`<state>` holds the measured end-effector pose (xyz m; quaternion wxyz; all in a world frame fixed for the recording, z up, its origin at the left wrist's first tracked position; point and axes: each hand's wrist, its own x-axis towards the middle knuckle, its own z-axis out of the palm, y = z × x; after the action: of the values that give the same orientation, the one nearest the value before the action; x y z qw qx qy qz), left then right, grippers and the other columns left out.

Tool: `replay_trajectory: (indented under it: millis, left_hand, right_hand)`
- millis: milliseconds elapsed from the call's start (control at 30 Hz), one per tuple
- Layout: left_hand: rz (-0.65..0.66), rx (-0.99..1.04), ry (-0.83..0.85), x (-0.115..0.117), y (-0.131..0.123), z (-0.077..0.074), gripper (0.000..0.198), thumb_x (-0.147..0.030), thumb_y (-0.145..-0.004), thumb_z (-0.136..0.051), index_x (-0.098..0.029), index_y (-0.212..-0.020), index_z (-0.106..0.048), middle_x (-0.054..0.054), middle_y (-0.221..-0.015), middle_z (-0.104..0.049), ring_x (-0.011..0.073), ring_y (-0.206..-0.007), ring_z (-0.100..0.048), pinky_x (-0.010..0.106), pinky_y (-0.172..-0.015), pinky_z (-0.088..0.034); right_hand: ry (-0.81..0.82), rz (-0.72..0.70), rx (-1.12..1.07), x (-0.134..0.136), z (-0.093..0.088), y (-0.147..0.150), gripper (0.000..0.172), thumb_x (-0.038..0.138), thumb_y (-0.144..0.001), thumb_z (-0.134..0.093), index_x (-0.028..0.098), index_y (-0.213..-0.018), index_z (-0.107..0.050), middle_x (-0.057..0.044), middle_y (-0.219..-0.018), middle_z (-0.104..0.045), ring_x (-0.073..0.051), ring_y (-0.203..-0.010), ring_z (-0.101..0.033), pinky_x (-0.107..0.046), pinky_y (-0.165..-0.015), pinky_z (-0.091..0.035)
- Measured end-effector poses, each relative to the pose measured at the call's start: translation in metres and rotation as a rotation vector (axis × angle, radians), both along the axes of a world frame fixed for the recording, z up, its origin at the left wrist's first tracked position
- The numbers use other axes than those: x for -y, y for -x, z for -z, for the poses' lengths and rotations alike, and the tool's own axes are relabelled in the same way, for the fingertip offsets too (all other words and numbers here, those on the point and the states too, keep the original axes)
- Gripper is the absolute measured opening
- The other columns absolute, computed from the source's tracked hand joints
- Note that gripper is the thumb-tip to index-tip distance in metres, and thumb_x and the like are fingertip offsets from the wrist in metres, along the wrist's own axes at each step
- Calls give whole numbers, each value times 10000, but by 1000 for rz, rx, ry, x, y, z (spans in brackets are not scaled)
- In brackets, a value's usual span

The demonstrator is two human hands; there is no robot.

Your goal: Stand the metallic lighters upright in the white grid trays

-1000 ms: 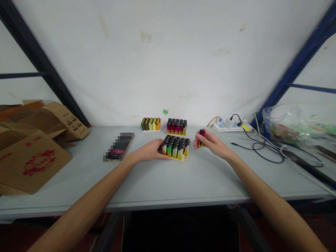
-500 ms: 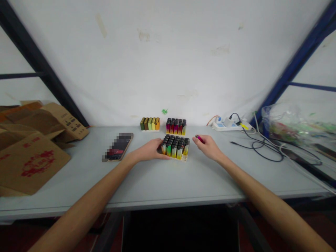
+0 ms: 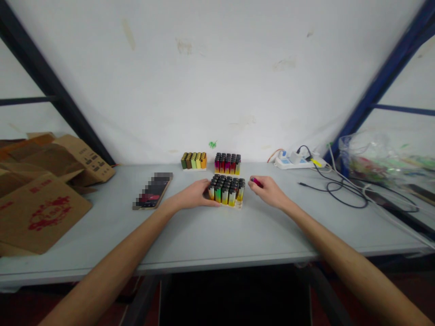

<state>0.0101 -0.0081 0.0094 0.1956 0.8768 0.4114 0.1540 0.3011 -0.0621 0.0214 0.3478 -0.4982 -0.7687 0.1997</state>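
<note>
Several upright lighters (image 3: 224,192) with black tops and yellow, green and clear bodies stand in a pale tray (image 3: 239,205); vacant slots show at its front right corner. My left hand (image 3: 195,194) is closed around the left side of this tray, thumb along the front edge and fingers behind. To the right of the tray, my right hand (image 3: 268,191) pinches a magenta lighter (image 3: 256,182) with a dark top, held just off the group. Part of that lighter is hidden by the fingers.
Behind stand a tray of pink-red lighters (image 3: 227,164) and one of green-to-orange lighters (image 3: 193,161), near the wall. A phone (image 3: 154,192) lies left, cardboard boxes (image 3: 50,199) farther left. On the right are a power strip (image 3: 292,162), black cable (image 3: 335,190) and plastic bags (image 3: 367,158).
The right hand with the magenta lighter has shifted very slightly left, toward the tray. The left hand keeps its hold on the tray.
</note>
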Motion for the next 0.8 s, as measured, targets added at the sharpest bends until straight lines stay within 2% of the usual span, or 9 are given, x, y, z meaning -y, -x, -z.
replay_trajectory:
  millis: [67, 167, 267, 367, 400, 467, 600, 700, 800]
  left_hand:
    - [1, -8, 6, 0, 0, 0, 695, -733, -654, -776, -171, -1043, -653, 107, -1044, -723, 310, -955, -676, 385, -817, -537]
    - [4, -13, 16, 1, 0, -1, 702, -723, -665, -777, -162, -1067, -648, 116, -1056, -723, 306, -945, -679, 381, -811, -534]
    - [-2, -4, 19, 1, 0, -1, 705, -721, -663, -775, -168, -1081, -650, 109, -1058, -729, 305, -936, -681, 377, -805, -532]
    - [-7, 3, 25, 1, 0, 0, 710, -729, -652, -777, -173, -1076, -654, 103, -1043, -734, 307, -936, -684, 375, -806, -532]
    - [-5, 10, 24, 1, 0, 0, 709, -725, -645, -783, -175, -1074, -658, 101, -1041, -734, 308, -941, -683, 375, -812, -532]
    - [5, 25, 11, 0, -1, 0, 701, -710, -631, -801, -182, -1074, -668, 98, -1049, -734, 313, -967, -679, 376, -837, -528]
    - [34, 25, -15, -2, -1, 2, 697, -696, -655, -798, -181, -1107, -673, 105, -1091, -729, 315, -1001, -675, 377, -868, -520]
    - [43, 14, -15, -2, -2, 3, 707, -700, -686, -781, -166, -1134, -663, 118, -1127, -721, 311, -998, -673, 377, -860, -521]
    - [54, 33, -24, -1, -3, 3, 699, -681, -691, -791, -167, -1148, -662, 123, -1157, -716, 313, -1017, -667, 381, -880, -515]
  right_hand:
    - [-2, -18, -12, 2, -2, 0, 411, 486, -959, -450, 225, -646, -393, 47, -568, -397, -121, -563, -384, -278, -569, -286]
    - [2, -50, -58, 5, -5, 0, 396, 569, -992, -469, 223, -800, -477, 49, -615, -461, -133, -590, -434, -274, -587, -336]
    - [-4, -138, -84, 6, -9, -3, 358, 558, -1031, -430, 223, -938, -518, 10, -718, -586, -158, -663, -532, -296, -666, -426]
    - [-170, -149, 17, 4, -11, -8, 366, 540, -1025, -469, 210, -932, -596, -82, -917, -658, -204, -846, -591, -341, -793, -463]
    - [-231, -120, 66, 3, -12, -10, 376, 544, -1014, -494, 207, -905, -618, -93, -933, -654, -212, -863, -586, -344, -800, -459]
    - [-273, -68, 149, 2, -13, -13, 423, 567, -1005, -506, 206, -818, -624, -76, -840, -638, -197, -776, -567, -328, -741, -444]
    - [-113, -93, 146, 3, -10, -13, 487, 601, -996, -509, 205, -720, -580, -16, -628, -634, -150, -570, -559, -281, -607, -408]
    - [-1, -166, 45, 4, -6, -8, 472, 606, -980, -537, 204, -739, -585, -35, -663, -711, -167, -595, -661, -267, -610, -457]
    - [19, -164, 57, 3, -1, -2, 475, 623, -961, -559, 211, -725, -568, -47, -670, -737, -181, -600, -697, -265, -600, -474]
